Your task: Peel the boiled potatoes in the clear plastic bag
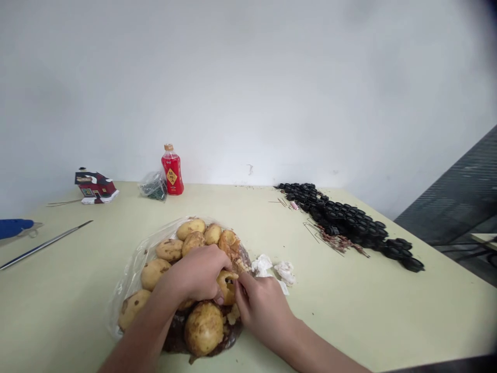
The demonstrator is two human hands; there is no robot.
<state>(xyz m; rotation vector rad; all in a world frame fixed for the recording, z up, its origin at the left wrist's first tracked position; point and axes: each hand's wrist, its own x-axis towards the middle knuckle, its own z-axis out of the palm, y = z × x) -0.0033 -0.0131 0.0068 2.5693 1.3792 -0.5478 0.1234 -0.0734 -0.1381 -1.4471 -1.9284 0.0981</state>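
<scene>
A clear plastic bag (134, 259) lies spread on the table, with several yellow, brown-spotted fruits like passion fruit on it. My left hand (204, 272) reaches over the fruits, its fingers wrapped round one broken-open passion fruit (226, 286), whose hollow inside shows. At the right rim of that fruit, my right hand (262, 305) is closed in a pinch; its fingertips are partly hidden, so I cannot make out what they grip. A whole passion fruit (204, 328) with a short stem sits in front of my hands. Pale peel scraps (241, 265) lie beyond my right hand's fingers.
Crumpled tissues (285, 271) lie right of the bag. Black small pots or cups (349, 220) line the table's right side, beside thin wires (316, 233). At the back stand a red bottle (173, 173) and a toy house (96, 187). A pointed metal tool (48, 243) lies left.
</scene>
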